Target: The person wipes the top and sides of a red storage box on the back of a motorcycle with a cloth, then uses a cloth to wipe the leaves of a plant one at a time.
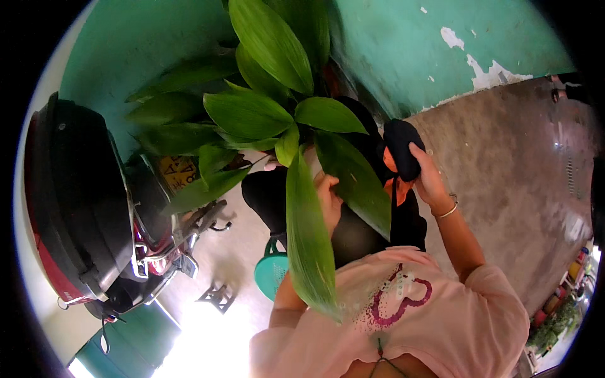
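My right hand (429, 177), with a bracelet at the wrist, grips a dark, rounded fabric item (402, 149) over my leg. Orange cloth (401, 189) hangs beside and below that item. Fingers curled, my left hand (328, 198) is among the broad green leaves of a plant (250, 115); whether it pinches anything cannot be seen. A long leaf (307, 241) covers part of this hand and its forearm. Black trousers (409, 222) cover my legs under the leaves.
A motorcycle with a black top case (80, 198) stands at the left. A green plastic stool (272, 274) shows beside me. The green wall (439, 56) has peeling paint. Plants and colourful items (557, 307) lie at the lower right.
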`<state>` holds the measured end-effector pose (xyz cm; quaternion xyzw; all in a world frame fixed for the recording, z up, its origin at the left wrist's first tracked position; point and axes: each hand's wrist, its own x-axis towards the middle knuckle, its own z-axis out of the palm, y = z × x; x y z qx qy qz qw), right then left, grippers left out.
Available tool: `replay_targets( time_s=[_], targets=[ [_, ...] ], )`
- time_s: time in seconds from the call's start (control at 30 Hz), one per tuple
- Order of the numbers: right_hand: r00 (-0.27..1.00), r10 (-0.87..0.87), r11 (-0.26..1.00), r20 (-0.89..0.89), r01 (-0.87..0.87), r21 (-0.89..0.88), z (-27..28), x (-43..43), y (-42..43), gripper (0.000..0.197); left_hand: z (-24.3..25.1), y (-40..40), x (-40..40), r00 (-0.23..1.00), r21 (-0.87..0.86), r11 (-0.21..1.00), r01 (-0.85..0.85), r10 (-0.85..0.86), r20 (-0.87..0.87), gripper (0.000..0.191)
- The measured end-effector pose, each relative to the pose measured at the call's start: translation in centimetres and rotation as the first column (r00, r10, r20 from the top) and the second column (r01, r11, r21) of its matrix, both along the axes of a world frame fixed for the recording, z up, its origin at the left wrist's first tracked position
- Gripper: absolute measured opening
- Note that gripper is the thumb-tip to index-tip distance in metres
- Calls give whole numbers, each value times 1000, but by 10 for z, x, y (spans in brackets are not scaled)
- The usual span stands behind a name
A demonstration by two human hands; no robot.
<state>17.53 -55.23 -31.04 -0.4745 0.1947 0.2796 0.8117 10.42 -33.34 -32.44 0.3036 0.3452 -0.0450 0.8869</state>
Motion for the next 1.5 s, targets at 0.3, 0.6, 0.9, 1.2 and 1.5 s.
replay_targets(
  time_s=[0.3, 0.6, 0.9, 1.2, 1.5],
  targets=[
    [113, 802, 582, 586, -365, -727, 8, 27, 69, 31, -46, 30, -36, 846, 985, -88, 146, -505, -170, 50],
    [281, 940, 237, 193, -129, -963, -117, 57, 137, 57, -10, 4, -25, 982, -140, 979, 148, -128, 139, 43],
    [422, 782, 583, 459, -235, -778, -57, 12, 119, 64, -30, 31, -35, 988, -140, 980, -141, 149, 49, 61],
    [216, 822, 567, 527, -217, -795, 12, -40, 113, 44, -19, 42, -58, 983, -107, 982, -156, 165, 84, 62],
    [190, 742, 655, 643, -410, -635, 49, -61, 121, 37, -2, 56, -70, 961, -267, 949, -169, 219, 170, 63]
  ],
)
